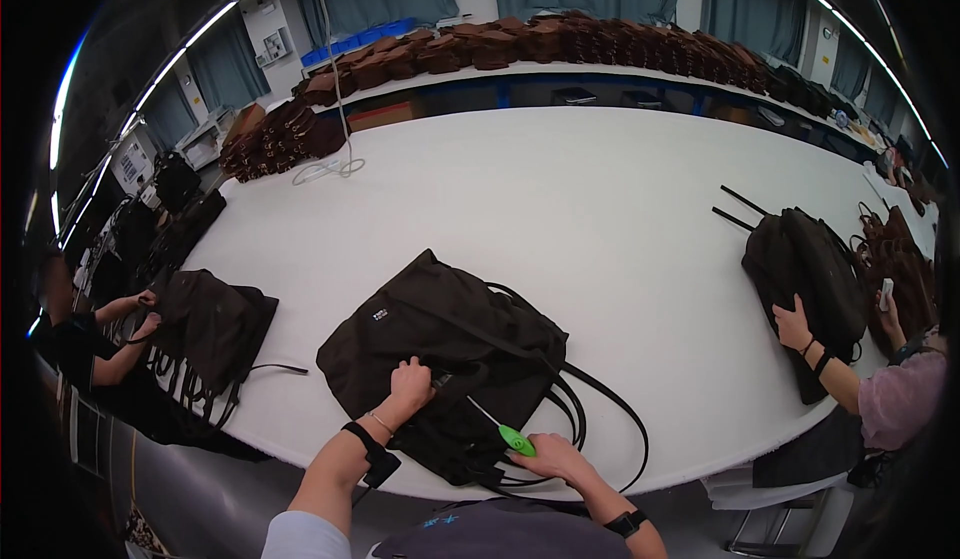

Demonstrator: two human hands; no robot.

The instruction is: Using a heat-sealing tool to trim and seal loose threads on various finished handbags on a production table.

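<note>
A dark brown fabric bag (440,309) lies on the table before me, with a small pale label on its upper left part. My left hand (411,387) is closed on the bag's fabric near its middle, fingers curled in. In my right hand (556,458) is a green-handled tool (517,441) with a thin, pale shaft. The shaft points up and left across the bag toward my left hand; I cannot make out its tip. Long dark straps (632,421) loop off the bag's right side onto the table.
The white table (560,199) curves round me. At left, a person's hands (148,309) handle another dark bag (212,319). At right, a person's hand (794,325) touches a dark backpack (800,269). Brown leather pieces (490,44) line a far shelf. A cord (345,129) hangs at far left.
</note>
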